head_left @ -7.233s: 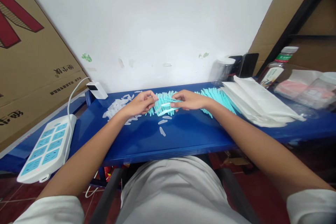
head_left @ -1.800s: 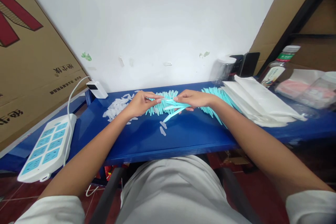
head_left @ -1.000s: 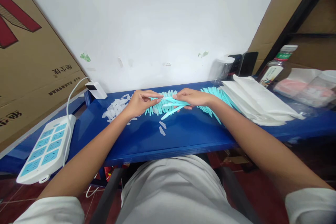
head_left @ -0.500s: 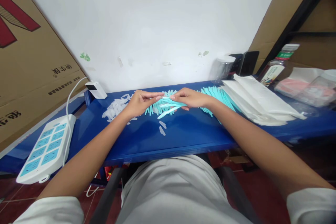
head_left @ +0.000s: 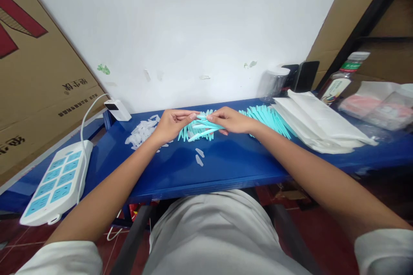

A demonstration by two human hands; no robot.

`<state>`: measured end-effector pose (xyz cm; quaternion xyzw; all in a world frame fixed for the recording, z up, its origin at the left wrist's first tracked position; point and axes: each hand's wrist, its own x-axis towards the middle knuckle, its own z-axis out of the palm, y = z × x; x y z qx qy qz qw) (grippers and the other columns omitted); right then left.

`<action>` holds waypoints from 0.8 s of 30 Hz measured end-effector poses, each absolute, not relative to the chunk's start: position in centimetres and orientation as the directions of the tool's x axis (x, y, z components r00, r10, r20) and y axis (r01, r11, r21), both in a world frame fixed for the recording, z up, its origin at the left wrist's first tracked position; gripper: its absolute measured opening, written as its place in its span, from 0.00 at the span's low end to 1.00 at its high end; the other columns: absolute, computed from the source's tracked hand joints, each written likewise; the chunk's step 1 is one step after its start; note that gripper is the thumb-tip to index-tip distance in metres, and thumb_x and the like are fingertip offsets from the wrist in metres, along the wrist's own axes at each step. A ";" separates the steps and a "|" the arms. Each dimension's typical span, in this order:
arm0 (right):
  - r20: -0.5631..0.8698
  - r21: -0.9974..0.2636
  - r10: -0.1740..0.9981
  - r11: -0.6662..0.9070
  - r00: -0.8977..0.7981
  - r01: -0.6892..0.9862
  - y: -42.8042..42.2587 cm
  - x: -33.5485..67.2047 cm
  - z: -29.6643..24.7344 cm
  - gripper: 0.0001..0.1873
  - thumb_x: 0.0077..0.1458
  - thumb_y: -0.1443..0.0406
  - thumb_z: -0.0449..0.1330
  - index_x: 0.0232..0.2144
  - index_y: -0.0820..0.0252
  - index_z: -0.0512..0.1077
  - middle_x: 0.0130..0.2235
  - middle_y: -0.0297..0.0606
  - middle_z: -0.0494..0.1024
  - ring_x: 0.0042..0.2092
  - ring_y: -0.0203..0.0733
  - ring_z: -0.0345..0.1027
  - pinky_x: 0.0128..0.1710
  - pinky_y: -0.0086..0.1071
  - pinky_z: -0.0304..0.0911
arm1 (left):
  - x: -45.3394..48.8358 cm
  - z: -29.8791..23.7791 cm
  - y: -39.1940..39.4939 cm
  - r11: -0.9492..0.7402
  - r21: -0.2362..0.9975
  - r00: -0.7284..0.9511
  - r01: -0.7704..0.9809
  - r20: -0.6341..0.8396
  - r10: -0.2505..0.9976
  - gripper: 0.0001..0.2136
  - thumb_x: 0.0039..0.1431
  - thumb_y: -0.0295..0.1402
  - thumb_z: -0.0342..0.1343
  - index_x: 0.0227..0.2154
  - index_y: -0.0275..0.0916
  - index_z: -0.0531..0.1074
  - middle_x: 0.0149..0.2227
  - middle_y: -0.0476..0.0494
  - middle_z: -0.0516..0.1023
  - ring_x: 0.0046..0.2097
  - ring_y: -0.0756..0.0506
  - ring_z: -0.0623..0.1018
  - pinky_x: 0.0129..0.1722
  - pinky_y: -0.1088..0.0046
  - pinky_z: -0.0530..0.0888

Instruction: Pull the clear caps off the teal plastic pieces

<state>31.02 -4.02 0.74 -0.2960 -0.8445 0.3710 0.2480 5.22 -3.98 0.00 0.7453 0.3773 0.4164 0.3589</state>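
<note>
My right hand (head_left: 230,120) is closed around several slim turquoise sticks (head_left: 203,132) that look like eyebrow razors, their tips pointing left. With thumb and finger pinched, my left hand (head_left: 174,124) meets the end of one razor at the right fingertips; whether a cap is in that pinch is too small to tell. Beneath both hands lies a row of turquoise razors (head_left: 184,134). A heap of translucent caps (head_left: 141,134) spreads just left of my left hand. Two loose caps (head_left: 199,160) rest on the blue table (head_left: 226,167) nearer me.
More turquoise razors (head_left: 267,118) lie fanned out right of my right hand, beside white paper-like bags (head_left: 322,124). A clear jar (head_left: 274,84), a bottle (head_left: 342,78) and a plastic package (head_left: 383,105) stand farther right. To the left are a power strip (head_left: 60,182) and a small white device (head_left: 118,110).
Both hands have shifted slightly left, and the razors in my right hand have moved with them and bunched closer together. The two loose caps lie where they were.
</note>
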 end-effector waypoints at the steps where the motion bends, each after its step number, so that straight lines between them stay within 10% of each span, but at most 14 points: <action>1: 0.204 -0.771 0.686 0.552 -0.699 0.317 -4.1 31.0 0.8 0.32 0.70 0.42 0.49 0.25 0.61 0.69 0.18 0.29 0.64 0.20 0.32 0.59 0.25 0.29 0.52 | 5.3 0.1 -4.1 -0.457 0.850 0.370 0.263 0.349 0.861 0.26 0.57 0.51 0.67 0.49 0.34 0.84 0.39 0.36 0.87 0.40 0.38 0.85 0.36 0.69 0.79; 12: 0.275 -0.760 0.695 0.580 -0.664 0.293 -3.9 30.4 -0.4 0.31 0.68 0.43 0.52 0.22 0.58 0.58 0.16 0.26 0.58 0.18 0.31 0.55 0.22 0.28 0.47 | 5.5 0.4 -4.5 -0.388 0.884 0.394 0.262 0.269 0.879 0.25 0.55 0.52 0.68 0.45 0.35 0.86 0.14 0.47 0.72 0.26 0.43 0.77 0.26 0.69 0.72; 24: 0.243 -0.773 0.710 0.553 -0.661 0.310 -4.1 30.3 -0.3 0.31 0.67 0.44 0.55 0.21 0.59 0.63 0.16 0.28 0.63 0.18 0.30 0.51 0.21 0.29 0.46 | 5.4 -0.3 -3.9 -0.400 0.875 0.388 0.274 0.280 0.878 0.25 0.51 0.54 0.69 0.39 0.35 0.86 0.26 0.41 0.83 0.32 0.42 0.79 0.29 0.70 0.74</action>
